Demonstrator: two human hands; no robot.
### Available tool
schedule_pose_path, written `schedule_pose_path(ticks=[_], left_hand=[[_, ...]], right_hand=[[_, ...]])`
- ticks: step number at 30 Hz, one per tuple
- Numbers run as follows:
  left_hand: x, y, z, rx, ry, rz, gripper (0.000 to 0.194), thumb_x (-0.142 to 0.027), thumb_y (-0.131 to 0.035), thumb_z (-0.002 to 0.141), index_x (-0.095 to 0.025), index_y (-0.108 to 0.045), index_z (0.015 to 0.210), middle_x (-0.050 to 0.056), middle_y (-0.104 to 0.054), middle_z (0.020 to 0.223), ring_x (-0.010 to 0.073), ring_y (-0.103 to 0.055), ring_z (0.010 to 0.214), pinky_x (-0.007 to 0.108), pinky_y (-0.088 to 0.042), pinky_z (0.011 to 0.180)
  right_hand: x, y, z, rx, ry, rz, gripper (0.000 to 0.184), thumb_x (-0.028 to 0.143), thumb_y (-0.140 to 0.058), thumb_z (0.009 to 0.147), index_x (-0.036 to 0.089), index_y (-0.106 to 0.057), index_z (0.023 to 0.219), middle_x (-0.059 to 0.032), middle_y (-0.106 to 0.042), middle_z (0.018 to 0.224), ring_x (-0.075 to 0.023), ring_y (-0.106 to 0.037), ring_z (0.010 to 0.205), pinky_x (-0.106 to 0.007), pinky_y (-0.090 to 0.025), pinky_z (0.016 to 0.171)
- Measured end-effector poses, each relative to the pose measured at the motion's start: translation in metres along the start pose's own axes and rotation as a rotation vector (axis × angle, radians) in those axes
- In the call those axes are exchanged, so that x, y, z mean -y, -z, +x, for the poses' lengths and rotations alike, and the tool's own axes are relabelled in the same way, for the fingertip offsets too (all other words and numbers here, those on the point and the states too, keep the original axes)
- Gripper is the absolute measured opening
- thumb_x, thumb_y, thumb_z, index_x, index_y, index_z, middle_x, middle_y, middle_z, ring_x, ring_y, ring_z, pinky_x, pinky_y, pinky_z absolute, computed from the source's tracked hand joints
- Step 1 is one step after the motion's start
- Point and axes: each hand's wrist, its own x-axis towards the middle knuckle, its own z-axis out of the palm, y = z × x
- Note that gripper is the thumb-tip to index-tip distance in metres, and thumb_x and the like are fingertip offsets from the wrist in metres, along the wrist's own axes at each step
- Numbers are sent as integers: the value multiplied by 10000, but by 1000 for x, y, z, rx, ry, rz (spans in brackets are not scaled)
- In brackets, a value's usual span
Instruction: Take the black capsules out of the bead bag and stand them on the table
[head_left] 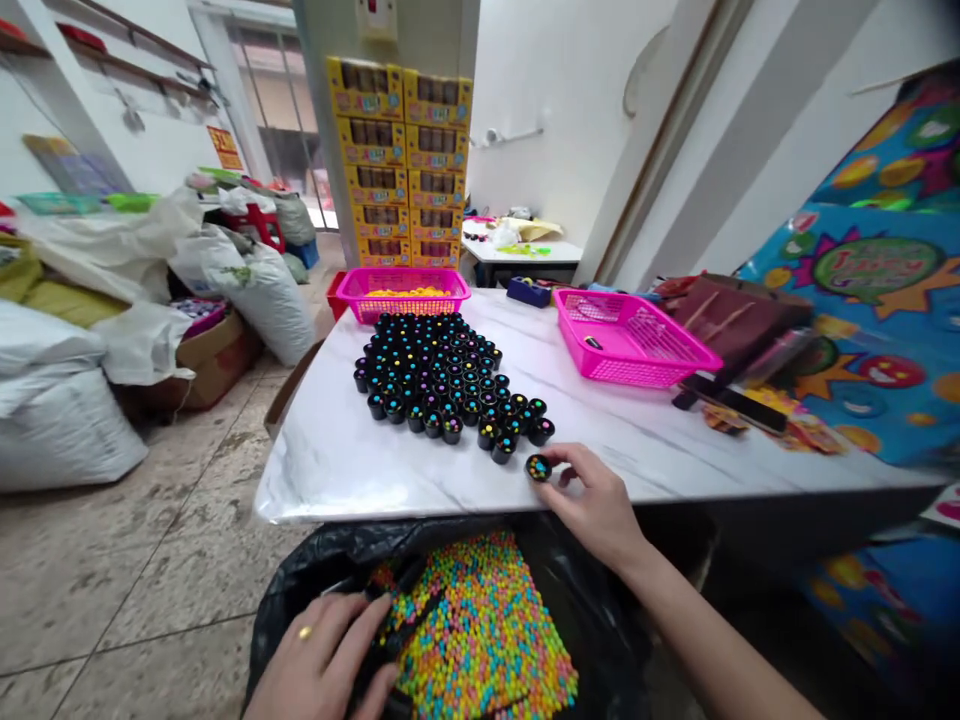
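Note:
My right hand (592, 495) pinches a small black cup (538, 467) at the table's front edge. Colourful candy beads show in its mouth. To its left, many similar black cups (427, 370) stand upright in a close cluster, each with bright beads on top. My left hand (326, 650) is low in a black plastic bag (300, 560), its fingers bent around dark pieces that I cannot make out clearly. Beside those fingers lies a heap of small multicoloured candy beads (480, 620), with a few black pieces (411, 575) on it.
The white marbled table (322, 450) carries a pink basket (405, 300) with yellow pieces and another pink basket (637, 340) at right. Yellow boxes (405, 165) are stacked behind. White sacks (247, 280) stand on the floor at left. A dark phone-like slab (739, 402) sits at right.

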Motion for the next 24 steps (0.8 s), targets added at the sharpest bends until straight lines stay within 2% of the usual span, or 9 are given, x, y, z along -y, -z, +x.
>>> schedule_pose_path(ticks=[2,4,8,12,17,24], left_hand=[[-5,10,37,128,20,-158,368,-232,-581,846,-159,-552,1205,112,-646,1056,241,-610,967,383,-556,816],[-8,11,70,219,54,-309,311,-242,-525,888,-165,-550,1189,109,-637,1051,233,-596,947,411,-537,821],[-5,-10,122,254,123,-458,281,-312,-533,886,-152,-601,1107,110,-645,962,244,-588,893,416,-498,794],[-2,-31,159,260,133,-452,230,-376,-543,876,-168,-641,883,68,-653,802,205,-593,747,343,-456,673],[-2,-45,182,258,140,-321,285,-451,-568,841,-200,-607,713,35,-668,690,186,-583,629,315,-349,539],[-4,-50,186,263,155,-268,325,-483,-555,839,-197,-598,690,44,-669,676,198,-591,622,317,-308,514]], right_hand=[[11,-1,-5,-10,110,17,248,141,-612,780,216,-599,1015,-50,-643,1061,-164,-616,841,-320,-528,764],[19,-2,-12,8,220,30,286,115,-594,796,214,-586,1065,-64,-644,1088,-184,-623,945,-347,-533,836],[21,-6,-21,87,428,8,374,50,-552,802,199,-580,1144,-100,-641,1114,-219,-608,1056,-395,-545,885],[17,-7,-23,66,489,-5,430,14,-557,783,188,-586,1176,-122,-630,1129,-237,-604,1059,-423,-556,872],[21,-4,-24,98,521,19,443,31,-564,792,217,-593,1192,-101,-642,1111,-235,-619,1025,-425,-566,847],[20,-9,-27,115,437,70,442,24,-584,773,209,-589,1174,-97,-641,1059,-224,-621,992,-392,-571,812]])
